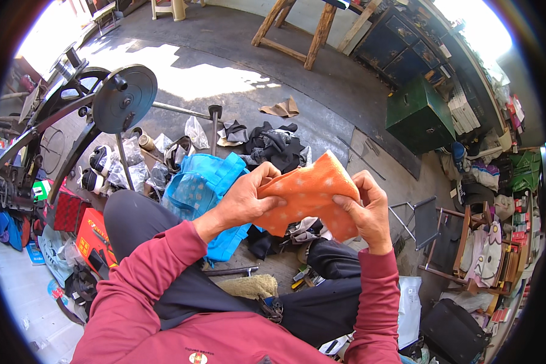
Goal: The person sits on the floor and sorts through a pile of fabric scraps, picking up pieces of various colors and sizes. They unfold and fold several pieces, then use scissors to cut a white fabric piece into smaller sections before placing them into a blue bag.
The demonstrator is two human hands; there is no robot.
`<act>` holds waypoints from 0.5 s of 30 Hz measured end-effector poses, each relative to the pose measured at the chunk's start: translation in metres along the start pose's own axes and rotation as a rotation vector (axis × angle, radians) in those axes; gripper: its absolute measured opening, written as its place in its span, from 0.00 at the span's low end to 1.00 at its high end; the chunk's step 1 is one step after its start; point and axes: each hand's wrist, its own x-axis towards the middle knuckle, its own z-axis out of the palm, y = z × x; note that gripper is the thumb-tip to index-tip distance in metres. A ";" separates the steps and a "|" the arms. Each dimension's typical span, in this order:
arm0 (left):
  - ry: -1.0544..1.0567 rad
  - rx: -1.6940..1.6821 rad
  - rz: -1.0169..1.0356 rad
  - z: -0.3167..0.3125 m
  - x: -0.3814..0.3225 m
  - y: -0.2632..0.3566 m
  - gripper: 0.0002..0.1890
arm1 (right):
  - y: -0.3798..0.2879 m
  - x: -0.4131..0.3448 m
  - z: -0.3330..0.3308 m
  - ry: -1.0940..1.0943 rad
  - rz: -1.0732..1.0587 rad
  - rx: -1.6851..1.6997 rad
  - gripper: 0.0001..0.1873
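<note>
An orange piece of fleecy fabric [307, 186] with pale star-like spots is stretched between both hands above the lap. My left hand [250, 198] pinches its left edge between thumb and fingers. The right side is gripped by my right hand [366, 204], thumb on the near face and fingers behind. A notch is cut into the fabric's lower edge. Below and left of it lies a bright blue fabric bag [204, 182]. Dark cloth scraps [275, 145] are heaped on the floor beyond the fabric. A rolled yellowish towel-like cloth [248, 286] lies between the legs.
A cast-metal machine with a round wheel [125, 99] stands at the left, near a red box [95, 236]. A brown scrap [280, 108] lies on the floor ahead. On the right are a green box [418, 116], a folding stool [425, 223] and a black bag [455, 327].
</note>
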 end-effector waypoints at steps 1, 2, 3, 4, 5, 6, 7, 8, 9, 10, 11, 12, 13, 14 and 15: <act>-0.008 -0.018 0.001 0.000 0.000 -0.001 0.14 | 0.001 0.001 -0.001 0.024 -0.096 -0.005 0.13; -0.016 -0.036 0.002 -0.001 0.000 -0.002 0.14 | 0.001 0.001 -0.002 0.007 -0.040 0.098 0.14; -0.028 -0.044 -0.002 -0.002 0.000 -0.003 0.14 | 0.000 -0.001 -0.004 -0.025 0.031 0.175 0.14; -0.065 -0.085 -0.147 -0.006 -0.001 -0.002 0.11 | -0.002 -0.003 -0.006 -0.058 0.104 0.250 0.15; -0.048 -0.109 -0.137 -0.009 -0.001 -0.003 0.10 | -0.005 -0.005 -0.008 -0.092 0.177 0.326 0.15; -0.028 -0.128 -0.140 -0.011 0.000 -0.002 0.09 | -0.005 -0.006 -0.007 -0.137 0.155 0.329 0.15; -0.010 -0.147 -0.132 -0.013 0.000 -0.002 0.08 | -0.006 -0.006 -0.007 -0.157 0.180 0.291 0.14; 0.061 -0.043 -0.055 -0.013 0.005 -0.003 0.04 | -0.006 -0.007 -0.005 -0.176 0.204 0.253 0.15; 0.067 -0.106 -0.001 -0.016 0.004 -0.002 0.04 | -0.006 -0.007 -0.003 -0.195 0.220 0.208 0.15; 0.080 -0.142 -0.013 -0.019 0.005 0.000 0.04 | -0.003 -0.006 0.000 -0.182 0.193 0.183 0.13; 0.093 -0.177 -0.025 -0.021 0.004 0.002 0.05 | -0.002 -0.006 0.001 -0.165 0.224 0.188 0.13; 0.065 -0.320 -0.128 -0.024 0.001 0.004 0.13 | 0.000 -0.006 0.001 -0.151 0.253 0.179 0.12; 0.051 -0.384 -0.142 -0.023 0.002 0.005 0.16 | 0.001 -0.007 0.000 -0.138 0.282 0.169 0.13; 0.037 -0.448 -0.156 -0.023 0.002 0.007 0.20 | 0.003 -0.007 0.000 -0.122 0.258 0.159 0.14; 0.022 -0.511 -0.170 -0.022 0.002 0.008 0.24 | 0.005 -0.007 -0.001 -0.116 0.263 0.173 0.15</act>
